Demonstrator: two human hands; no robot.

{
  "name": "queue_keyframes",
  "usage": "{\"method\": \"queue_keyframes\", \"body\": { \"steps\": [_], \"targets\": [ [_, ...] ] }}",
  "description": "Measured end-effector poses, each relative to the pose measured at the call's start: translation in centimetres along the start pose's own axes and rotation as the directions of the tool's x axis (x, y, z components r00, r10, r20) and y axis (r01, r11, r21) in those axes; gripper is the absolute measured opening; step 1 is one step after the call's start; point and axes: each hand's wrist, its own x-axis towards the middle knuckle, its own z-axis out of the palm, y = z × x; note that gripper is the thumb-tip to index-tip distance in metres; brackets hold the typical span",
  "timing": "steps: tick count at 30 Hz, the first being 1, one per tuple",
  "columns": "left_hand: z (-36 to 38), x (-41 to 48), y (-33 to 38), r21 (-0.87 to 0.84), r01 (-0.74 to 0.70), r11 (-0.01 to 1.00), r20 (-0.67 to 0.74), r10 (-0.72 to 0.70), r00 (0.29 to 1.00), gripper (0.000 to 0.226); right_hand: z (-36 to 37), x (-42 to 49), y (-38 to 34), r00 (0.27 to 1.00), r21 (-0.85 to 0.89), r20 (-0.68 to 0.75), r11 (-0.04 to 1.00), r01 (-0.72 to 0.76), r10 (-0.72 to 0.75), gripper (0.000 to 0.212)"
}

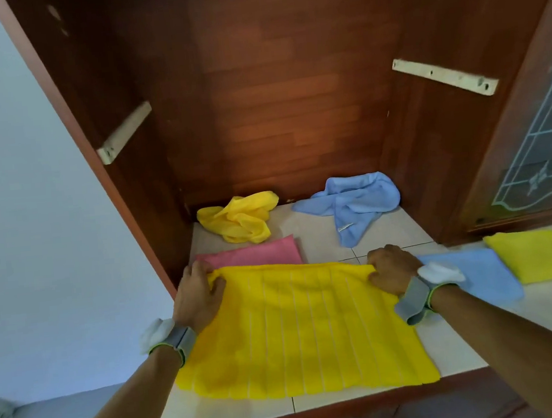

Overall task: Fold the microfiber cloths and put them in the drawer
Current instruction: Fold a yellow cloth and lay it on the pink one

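Pale wall [14,200] at 9 o'clock of the frame. Brown wooden cabinet recess [290,89] fills 12 o'clock, with two white brackets, one on each side wall.

Left hand [197,292]: fingers curled tight, pinching the far left corner of the large yellow striped microfiber cloth [300,334]; thumb lies on top of the fabric. Grey strap with a white pad [174,336] on the wrist.

Striped cloth lies spread on the white tiled counter [321,234], near edge close to the counter's front lip, at 6 o'clock of the frame.

At 12 o'clock from the striped cloth: a folded pink cloth [255,254], its near edge tucked under or just behind the yellow one; I cannot tell which. Beyond it, a crumpled yellow cloth [238,220] near the recess's back wall. At 1 o'clock, a crumpled light blue cloth [354,201], apart from the yellow heap.

Right hand [391,270]: fingers curled, knuckles up, gripping the cloth's far right corner. A matching strap and pad sit on this wrist.

At 3 o'clock from that hand: a folded blue cloth [476,273] lying flat, then a folded yellow cloth [542,254] just beside it, edges overlapping or touching.

Count: yellow three (spread, crumpled, folded), blue two (crumpled, folded), pink one. Six cloths.

Patterned glass cabinet door [532,150] at 3 o'clock of the frame.
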Motion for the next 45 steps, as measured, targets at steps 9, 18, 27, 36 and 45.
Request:
{"method": "queue_keyframes", "body": {
  "steps": [9, 18, 27, 36, 45],
  "targets": [
    [-7.3, 1.5, 1.4, -0.074, -0.209, 0.975, -0.022, 0.208, 0.978, 0.037, -10.4, -2.6, 2.3, 0.992, 0.862, -0.119, 0.490, 0.127, -0.049, 0.014],
    [-9.9, 3.0, 3.7, 0.149, -0.466, 0.872, 0.361, 0.390, 0.847, 0.053, -13.6, -4.6, 3.4, 0.985, 0.911, -0.136, 0.405, 0.083, 0.104, 0.019],
    [-15.3, 8.5, 8.6, 0.162, -0.375, 0.913, -0.257, 0.406, 0.877, 0.013, -18.7, -7.2, 0.8, 0.871, 0.860, -0.453, 0.351, 0.371, 0.189, 0.019],
    [-9.1, 4.7, 3.5, 0.216, -0.357, 0.909, -0.172, 0.395, 0.902, 0.015, -9.1, -11.5, 1.3, 0.961, 0.832, -0.222, 0.482, 0.274, -0.163, 0.013],
    [-1.2, 0.1, -3.6, 0.673, -0.411, 0.615, 0.281, 0.302, 0.911, 0.021, -0.1, -12.6, 0.2, 0.967, 0.677, -0.088, 0.697, 0.236, -0.241, 0.009]
  ]
}}
